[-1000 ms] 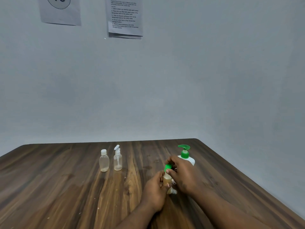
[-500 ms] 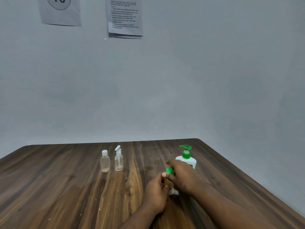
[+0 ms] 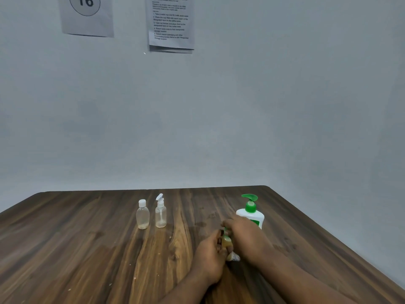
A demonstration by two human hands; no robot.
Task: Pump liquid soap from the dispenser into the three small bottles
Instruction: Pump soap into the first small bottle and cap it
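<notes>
1. While both hands work at the near right of the wooden surface (image 3: 87,249), the left hand (image 3: 209,257) wraps its fingers round a small bottle (image 3: 226,243) of amber liquid. The right hand (image 3: 245,235) closes its fingers over the green cap (image 3: 224,229).
2. Whether the cap is coming off or going on cannot be told. Either way, the step likely calls for a steady hold on the body and a turn from the fingertips alone, lest soap spill.
3. Just behind the right hand stands the white dispenser (image 3: 252,216), its green pump unpressed.
4. Well to the left, a capped bottle (image 3: 142,215) and a spray bottle (image 3: 160,212) stand side by side, upright and apparently near empty.
5. Dark grain runs across the surface. On the grey wall (image 3: 285,106) behind it hang a numbered sheet (image 3: 86,18) marked 16 and a printed notice (image 3: 171,25).
</notes>
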